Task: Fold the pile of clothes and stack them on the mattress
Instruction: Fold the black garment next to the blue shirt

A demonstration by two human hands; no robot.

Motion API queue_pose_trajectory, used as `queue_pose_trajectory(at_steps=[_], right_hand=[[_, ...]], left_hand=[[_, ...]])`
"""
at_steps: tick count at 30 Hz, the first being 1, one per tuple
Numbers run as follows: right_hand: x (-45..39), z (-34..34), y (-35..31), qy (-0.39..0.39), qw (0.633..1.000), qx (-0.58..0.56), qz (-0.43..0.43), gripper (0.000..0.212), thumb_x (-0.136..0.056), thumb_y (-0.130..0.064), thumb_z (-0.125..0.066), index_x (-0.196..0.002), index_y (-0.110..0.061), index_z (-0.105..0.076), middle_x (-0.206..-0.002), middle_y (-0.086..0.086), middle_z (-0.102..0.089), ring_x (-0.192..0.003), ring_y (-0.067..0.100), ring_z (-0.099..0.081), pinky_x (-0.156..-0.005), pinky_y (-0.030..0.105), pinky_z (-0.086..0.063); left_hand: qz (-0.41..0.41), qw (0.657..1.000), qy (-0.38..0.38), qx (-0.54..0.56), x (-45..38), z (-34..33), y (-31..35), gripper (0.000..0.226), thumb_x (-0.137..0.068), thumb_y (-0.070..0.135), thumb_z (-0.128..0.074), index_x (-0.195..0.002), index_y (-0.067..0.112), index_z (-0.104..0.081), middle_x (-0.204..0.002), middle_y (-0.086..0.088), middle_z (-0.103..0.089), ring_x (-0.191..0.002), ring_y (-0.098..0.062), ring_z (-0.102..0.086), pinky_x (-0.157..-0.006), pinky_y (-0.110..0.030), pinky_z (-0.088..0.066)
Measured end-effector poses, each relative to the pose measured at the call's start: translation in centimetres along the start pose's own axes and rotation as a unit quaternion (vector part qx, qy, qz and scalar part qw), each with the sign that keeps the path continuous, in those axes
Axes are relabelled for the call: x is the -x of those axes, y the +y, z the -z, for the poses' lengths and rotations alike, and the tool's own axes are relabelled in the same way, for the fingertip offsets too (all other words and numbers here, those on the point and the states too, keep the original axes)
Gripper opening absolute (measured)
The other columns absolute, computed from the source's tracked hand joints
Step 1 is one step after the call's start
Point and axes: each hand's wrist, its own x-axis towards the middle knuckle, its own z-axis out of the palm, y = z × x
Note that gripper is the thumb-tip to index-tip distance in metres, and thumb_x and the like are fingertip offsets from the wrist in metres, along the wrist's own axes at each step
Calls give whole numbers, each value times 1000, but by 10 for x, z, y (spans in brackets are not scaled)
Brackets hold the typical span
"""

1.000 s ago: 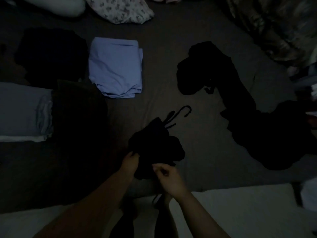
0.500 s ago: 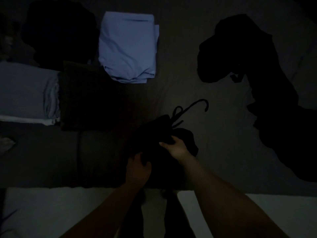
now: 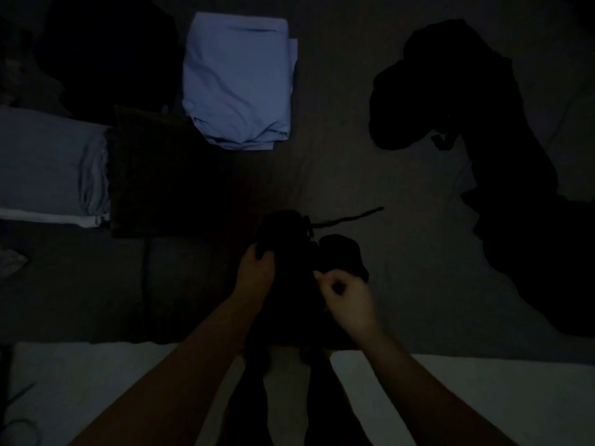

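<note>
Dim light, but I can see my left hand [image 3: 256, 272] gripping the left edge of the black garment [image 3: 299, 252], fingers curled over the cloth. My right hand [image 3: 346, 292] is at its right side, fingers curled, seemingly pinching dark fabric, though I can't tell for sure. The garment sits near the front edge of the mattress [image 3: 347, 175], a thin strap [image 3: 351, 217] trailing off right. Bare sheet lies beyond it. To the left, a dark folded piece [image 3: 161, 178] close by, a grey folded stack [image 3: 48, 165] beside that, a blue folded stack [image 3: 240, 82] behind. The black unfolded pile [image 3: 502, 175] sprawls down the right side.
</note>
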Motion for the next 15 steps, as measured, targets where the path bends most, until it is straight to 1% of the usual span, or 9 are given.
queue_pose_trajectory(at_steps=[1, 2, 4, 6, 8, 10, 12, 14, 15], right_hand=[[-4, 5, 0, 44, 999, 19, -2, 22, -85, -33, -67, -101, -19, -63, -109, -3, -66, -97, 11, -62, -82, 29, -52], [-9, 8, -2, 53, 998, 24, 15, 44, -80, -37, -71, -117, -18, -56, -117, -5, -60, -108, 9, -56, -90, 27, -48], [-21, 11, -15, -16, 996, -30, 88, 79, -78, -24, -75, -144, -20, -32, -137, -6, -46, -126, 6, -44, -105, 24, -37], [-30, 16, -33, -92, 984, -34, 152, 91, -77, -2, -65, -151, -23, -16, -146, -2, -38, -135, 9, -37, -113, 29, -31], [-33, 36, -51, -94, 977, 45, 185, 96, -71, 0, -62, -151, -28, -15, -143, 5, -43, -130, 18, -44, -109, 36, -37], [-32, 64, -70, -81, 955, 167, 232, 84, -70, -7, -70, -145, -21, -35, -132, 11, -55, -119, 28, -53, -100, 38, -44], [-25, 92, -90, -83, 914, 306, 253, 51, -75, -13, -72, -124, -11, -59, -119, 14, -62, -112, 32, -55, -92, 34, -44], [-18, 118, -104, -55, 903, 352, 241, 33, -77, -21, -72, -106, -7, -66, -105, 15, -61, -105, 31, -53, -86, 32, -40], [-15, 129, -107, -27, 909, 339, 241, 31, -75, -23, -75, -101, -7, -67, -99, 13, -57, -101, 29, -51, -85, 31, -38]], left_hand=[[-8, 999, -33, -12, 7, -1, 6, 38, -96, 9, -45, -134, 5, -47, -123, -13, -57, -115, -25, -54, -86, -23, -40], [-23, 997, -70, -33, 14, -2, 10, 36, -96, 11, -47, -132, 7, -49, -117, -8, -60, -109, -22, -57, -85, -22, -39], [-86, 979, -154, -105, 29, -5, 20, 34, -94, 15, -52, -128, 9, -54, -116, -2, -61, -112, -19, -57, -91, -23, -40], [-167, 937, -217, -218, 36, -6, 31, 35, -94, 21, -54, -128, 11, -55, -127, -5, -59, -120, -20, -52, -101, -26, -38], [-238, 892, -246, -296, 41, -4, 50, 32, -95, 21, -52, -123, 9, -59, -125, -10, -60, -118, -23, -53, -95, -26, -38], [-297, 851, -247, -355, 51, 0, 74, 30, -93, 21, -51, -112, 1, -62, -117, -16, -63, -111, -28, -57, -87, -27, -39], [-354, 827, -228, -371, 62, 2, 97, 25, -90, 13, -53, -102, -7, -63, -110, -23, -63, -102, -29, -59, -79, -24, -36], [-384, 823, -200, -369, 74, 6, 114, 19, -89, 3, -52, -96, -12, -62, -105, -27, -62, -96, -27, -58, -76, -23, -35], [-401, 822, -177, -364, 75, 6, 119, 25, -88, 8, -51, -98, -12, -62, -105, -27, -61, -98, -29, -58, -80, -28, -37]])
